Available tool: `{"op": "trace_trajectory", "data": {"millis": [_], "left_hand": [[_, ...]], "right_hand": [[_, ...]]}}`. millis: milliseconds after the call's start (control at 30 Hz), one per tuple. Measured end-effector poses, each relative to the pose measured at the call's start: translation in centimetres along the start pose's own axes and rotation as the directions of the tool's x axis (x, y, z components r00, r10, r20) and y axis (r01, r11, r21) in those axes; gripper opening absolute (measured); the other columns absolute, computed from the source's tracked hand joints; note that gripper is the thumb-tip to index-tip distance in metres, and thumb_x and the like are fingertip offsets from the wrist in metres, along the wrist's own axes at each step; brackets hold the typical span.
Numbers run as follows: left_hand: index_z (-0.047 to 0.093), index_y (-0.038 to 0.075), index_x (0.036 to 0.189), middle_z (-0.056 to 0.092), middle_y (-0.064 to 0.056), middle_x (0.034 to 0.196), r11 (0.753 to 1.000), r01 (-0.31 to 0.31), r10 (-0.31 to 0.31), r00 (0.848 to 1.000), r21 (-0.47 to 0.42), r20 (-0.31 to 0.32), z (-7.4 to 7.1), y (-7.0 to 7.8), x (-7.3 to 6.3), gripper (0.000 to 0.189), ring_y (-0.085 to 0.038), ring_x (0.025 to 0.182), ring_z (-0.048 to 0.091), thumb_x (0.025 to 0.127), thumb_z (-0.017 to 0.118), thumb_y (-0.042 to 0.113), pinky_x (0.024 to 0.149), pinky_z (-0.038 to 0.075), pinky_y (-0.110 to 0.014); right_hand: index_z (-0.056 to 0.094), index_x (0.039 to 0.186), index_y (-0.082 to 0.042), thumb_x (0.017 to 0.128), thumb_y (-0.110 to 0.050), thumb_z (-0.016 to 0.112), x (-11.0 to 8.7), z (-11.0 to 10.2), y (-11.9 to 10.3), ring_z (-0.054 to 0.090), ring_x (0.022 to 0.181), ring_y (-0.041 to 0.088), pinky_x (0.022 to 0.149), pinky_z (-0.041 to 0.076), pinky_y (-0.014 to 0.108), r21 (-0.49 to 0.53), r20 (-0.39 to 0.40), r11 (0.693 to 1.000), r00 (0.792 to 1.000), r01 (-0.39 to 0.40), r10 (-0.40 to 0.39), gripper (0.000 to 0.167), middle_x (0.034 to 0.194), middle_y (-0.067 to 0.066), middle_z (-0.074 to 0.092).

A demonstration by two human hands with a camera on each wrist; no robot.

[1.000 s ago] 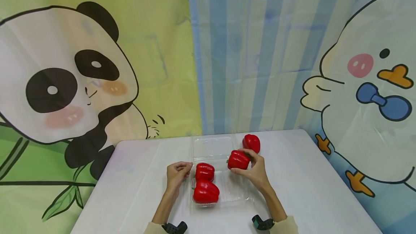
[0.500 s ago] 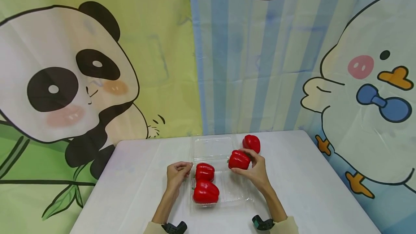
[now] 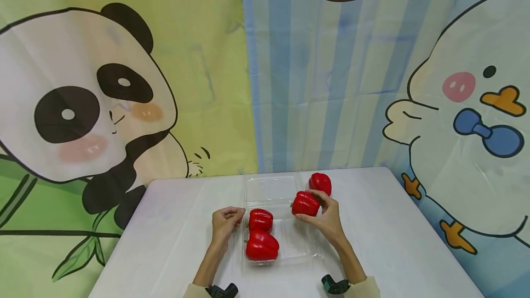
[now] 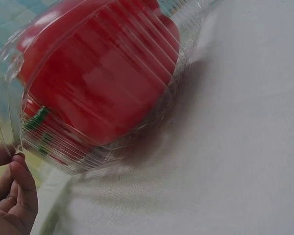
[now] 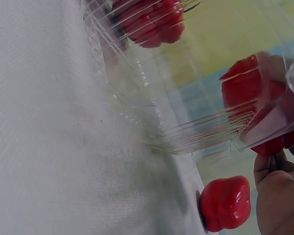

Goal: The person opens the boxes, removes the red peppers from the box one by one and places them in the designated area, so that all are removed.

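Note:
My right hand [image 3: 327,217] grips a red bell pepper [image 3: 305,203] between thumb and fingers, over the right part of a clear plastic clamshell box [image 3: 291,243]. In the right wrist view this pepper [image 5: 245,88] shows partly through the box wall. My left hand [image 3: 225,224] pinches the box's left rim; the left wrist view shows thumb and fingertip [image 4: 18,159] on the clear edge. Two more red bell peppers, a rear one [image 3: 261,220] and a front one [image 3: 262,245], lie along the box's left side. The box's lid [image 3: 271,188] lies folded back behind it.
Another red bell pepper [image 3: 320,183] stands on the white-covered table [image 3: 385,243] behind my right hand, right of the lid. A curtain [image 3: 215,72] printed with cartoon animals hangs behind the table's far edge.
The held pepper has shifted very slightly to the right with my right hand. My left hand stays at the box rim.

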State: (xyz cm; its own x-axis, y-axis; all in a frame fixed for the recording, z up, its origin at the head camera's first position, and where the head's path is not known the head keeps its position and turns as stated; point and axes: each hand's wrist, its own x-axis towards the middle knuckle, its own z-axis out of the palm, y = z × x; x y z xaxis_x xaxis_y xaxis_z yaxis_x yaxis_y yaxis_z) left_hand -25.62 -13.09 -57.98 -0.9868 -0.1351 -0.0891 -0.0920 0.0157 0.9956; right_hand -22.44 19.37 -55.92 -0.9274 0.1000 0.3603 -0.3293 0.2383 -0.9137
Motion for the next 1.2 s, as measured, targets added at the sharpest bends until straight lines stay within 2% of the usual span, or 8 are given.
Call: {"op": "trace_trajectory", "data": {"millis": [167,367,467,733,833,1200], "left_hand": [[0.080,-0.008,0.101,0.073,-0.007,0.073,1.000,-0.004,0.004,1.000,-0.003,0.002,0.09,0.18,-0.18,0.022,-0.010,0.060,0.061,0.097,0.084,0.013,0.058,0.054,-0.020],[0.080,-0.008,0.101,0.073,-0.008,0.074,1.000,-0.012,0.012,1.000,-0.008,0.004,0.10,0.18,0.01,0.020,-0.009,0.060,0.061,0.097,0.082,0.011,0.057,0.054,-0.020],[0.080,-0.008,0.100,0.073,-0.008,0.074,1.000,-0.004,0.004,1.000,-0.007,0.002,0.10,0.07,0.06,0.019,-0.010,0.061,0.061,0.097,0.082,0.011,0.058,0.054,-0.020],[0.081,-0.007,0.103,0.076,-0.011,0.080,1.000,0.000,0.000,1.000,-0.002,0.000,0.14,0.01,-0.26,0.020,-0.012,0.064,0.062,0.099,0.081,0.012,0.060,0.056,-0.019],[0.081,-0.007,0.104,0.076,-0.012,0.080,1.000,-0.003,0.003,1.000,-0.003,0.001,0.15,0.04,-0.19,0.019,-0.011,0.064,0.062,0.099,0.080,0.011,0.060,0.056,-0.018],[0.080,-0.008,0.102,0.074,-0.007,0.075,1.000,-0.008,0.008,1.000,-0.007,-0.001,0.09,-0.06,-0.03,0.018,-0.010,0.062,0.062,0.098,0.081,0.009,0.059,0.055,-0.018]], "right_hand": [[0.065,0.145,-0.012,0.073,-0.011,0.100,0.01,-0.02,0.01,0.062,0.132,0.032,0.104,0.055,0.018,-0.006,-0.004,1.000,1.000,0.003,-0.003,0.080,0.145,0.013,0.068],[0.064,0.146,-0.008,0.073,-0.011,0.100,0.12,-0.07,-0.11,0.062,0.132,0.033,0.103,0.056,0.019,-0.009,-0.006,1.000,1.000,0.013,-0.013,0.081,0.146,0.014,0.067],[0.065,0.145,-0.012,0.073,-0.012,0.100,0.15,-0.18,-0.03,0.062,0.132,0.033,0.102,0.057,0.019,-0.015,-0.010,1.000,1.000,0.010,-0.011,0.080,0.146,0.013,0.067],[0.063,0.146,-0.005,0.073,-0.013,0.100,0.02,-0.50,0.15,0.061,0.130,0.025,0.100,0.058,0.021,-0.044,-0.027,0.999,1.000,0.011,-0.012,0.082,0.145,0.013,0.067],[0.065,0.145,-0.008,0.072,-0.013,0.101,0.11,-0.64,0.10,0.061,0.131,0.024,0.101,0.058,0.021,-0.039,-0.032,0.999,0.999,0.003,-0.004,0.081,0.145,0.011,0.067],[0.064,0.146,-0.008,0.072,-0.013,0.102,0.15,-0.78,0.23,0.059,0.133,0.022,0.102,0.057,0.020,-0.030,-0.043,0.999,0.999,-0.017,0.015,0.083,0.148,0.010,0.065]]}}
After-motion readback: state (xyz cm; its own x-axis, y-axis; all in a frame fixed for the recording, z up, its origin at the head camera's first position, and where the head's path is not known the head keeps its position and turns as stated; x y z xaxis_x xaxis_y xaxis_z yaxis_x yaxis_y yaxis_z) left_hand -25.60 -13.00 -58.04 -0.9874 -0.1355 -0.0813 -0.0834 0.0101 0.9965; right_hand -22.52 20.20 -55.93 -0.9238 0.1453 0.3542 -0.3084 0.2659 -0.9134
